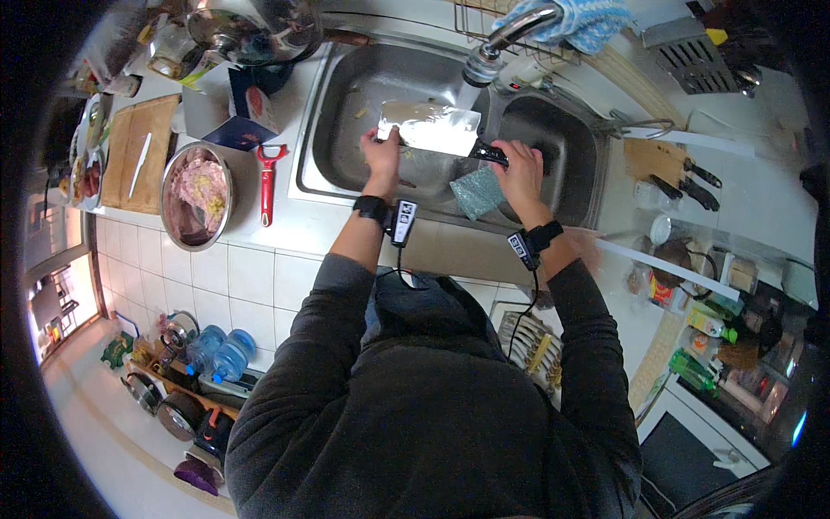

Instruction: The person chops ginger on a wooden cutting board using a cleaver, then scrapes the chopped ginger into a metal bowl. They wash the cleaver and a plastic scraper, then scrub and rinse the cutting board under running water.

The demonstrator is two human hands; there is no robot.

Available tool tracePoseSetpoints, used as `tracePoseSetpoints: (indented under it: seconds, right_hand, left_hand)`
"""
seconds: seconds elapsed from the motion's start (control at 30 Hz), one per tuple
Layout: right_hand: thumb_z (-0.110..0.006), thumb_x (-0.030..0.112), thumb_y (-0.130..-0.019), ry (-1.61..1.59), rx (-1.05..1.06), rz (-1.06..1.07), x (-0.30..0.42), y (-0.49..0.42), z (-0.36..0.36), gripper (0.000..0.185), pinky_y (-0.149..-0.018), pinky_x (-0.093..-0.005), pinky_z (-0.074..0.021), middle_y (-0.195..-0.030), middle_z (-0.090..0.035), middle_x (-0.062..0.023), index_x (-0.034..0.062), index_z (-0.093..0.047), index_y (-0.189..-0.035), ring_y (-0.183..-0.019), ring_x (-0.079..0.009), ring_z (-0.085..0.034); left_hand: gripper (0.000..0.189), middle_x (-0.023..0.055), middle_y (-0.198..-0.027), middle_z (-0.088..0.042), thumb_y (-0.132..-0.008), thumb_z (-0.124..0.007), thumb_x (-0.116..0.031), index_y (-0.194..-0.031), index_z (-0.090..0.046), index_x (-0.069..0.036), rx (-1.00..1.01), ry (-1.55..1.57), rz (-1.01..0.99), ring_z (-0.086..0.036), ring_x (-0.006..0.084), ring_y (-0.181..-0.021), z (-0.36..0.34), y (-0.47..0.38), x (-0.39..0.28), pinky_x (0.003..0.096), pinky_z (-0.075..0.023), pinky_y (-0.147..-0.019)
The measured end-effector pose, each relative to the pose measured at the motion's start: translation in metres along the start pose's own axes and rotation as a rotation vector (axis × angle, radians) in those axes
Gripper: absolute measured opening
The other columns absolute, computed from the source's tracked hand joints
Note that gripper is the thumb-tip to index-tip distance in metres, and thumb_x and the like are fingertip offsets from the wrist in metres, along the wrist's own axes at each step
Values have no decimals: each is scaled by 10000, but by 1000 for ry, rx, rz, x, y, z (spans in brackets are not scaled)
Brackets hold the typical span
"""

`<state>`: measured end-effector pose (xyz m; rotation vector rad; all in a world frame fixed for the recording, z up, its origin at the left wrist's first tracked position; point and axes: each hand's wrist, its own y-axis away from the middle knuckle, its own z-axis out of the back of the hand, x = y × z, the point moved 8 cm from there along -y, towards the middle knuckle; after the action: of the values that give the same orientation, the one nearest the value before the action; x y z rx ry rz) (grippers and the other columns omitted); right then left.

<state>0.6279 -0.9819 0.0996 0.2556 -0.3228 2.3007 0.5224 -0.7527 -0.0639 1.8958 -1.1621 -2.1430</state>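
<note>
A cleaver (429,130) with a broad, bright steel blade lies across both hands above the sink. My right hand (521,168) grips its black handle, and my left hand (382,156) holds the blade near its far end. Water runs from the chrome faucet (478,68) just behind the blade. Below the hands is the larger basin of the stainless steel sink (337,139), with small food scraps on its floor. A green scouring cloth (478,193) rests over the sink's front edge, left of my right hand.
On the left counter stand a steel bowl of minced meat (198,188), a red peeler (267,188), an open box (227,113) and a wooden cutting board (123,175) bearing a white knife (140,165). A knife block (655,159) stands at the right. The smaller basin (564,130) adjoins the larger.
</note>
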Motion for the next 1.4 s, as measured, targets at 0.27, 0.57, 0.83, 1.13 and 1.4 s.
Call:
tracePoseSetpoints:
  seconds: [0.27, 0.57, 0.83, 1.13, 1.4]
  right_hand:
    - [-724, 172, -669, 162, 22, -73, 0, 19, 13, 352, -801, -368, -370, -899, -575, -55, 147, -601, -998, -903, -248, -547]
    - [-720, 194, -683, 149, 17, -161, -1, 30, 5, 357, -805, -381, -368, -911, -591, -61, 153, -607, -1019, -908, -258, -557]
    - [-697, 235, -730, 265, 51, -294, -51, 38, 32, 338, -751, -394, -398, -953, -616, -70, 161, -593, -1043, -894, -269, -584]
    - [-696, 248, -736, 287, 134, -299, -70, 45, 50, 359, -650, -421, -467, -931, -617, -81, 138, -532, -1037, -827, -296, -609]
    - [-698, 232, -734, 331, 142, -122, -41, 22, 23, 345, -647, -400, -476, -865, -609, -94, 122, -520, -1009, -790, -295, -613]
  left_hand:
    - [1050, 273, -1377, -282, -638, -679, -613, -1329, -276, 67, -125, -806, -649, -281, 398, -1272, -86, 92, -22, 484, -235, -1029]
    - [978, 254, -1446, -157, -764, -604, -526, -1370, -144, 89, 112, -918, -509, -126, 375, -1349, -99, 88, -10, 493, -93, -1085]
    - [480, 78, -1272, -437, -705, -647, -138, -1167, -517, -136, 671, -673, -474, -352, 307, -1210, -98, 104, 26, 455, -325, -945]
    - [451, 58, -1245, -457, -700, -611, -142, -1146, -560, -185, 913, -1203, -1103, -377, 357, -1150, -144, 156, 64, 401, -404, -924]
    - [309, 111, -1008, -579, -826, -569, -156, -1131, -562, -108, 131, -734, -908, -563, 322, -941, -53, 102, -48, 381, -476, -768]
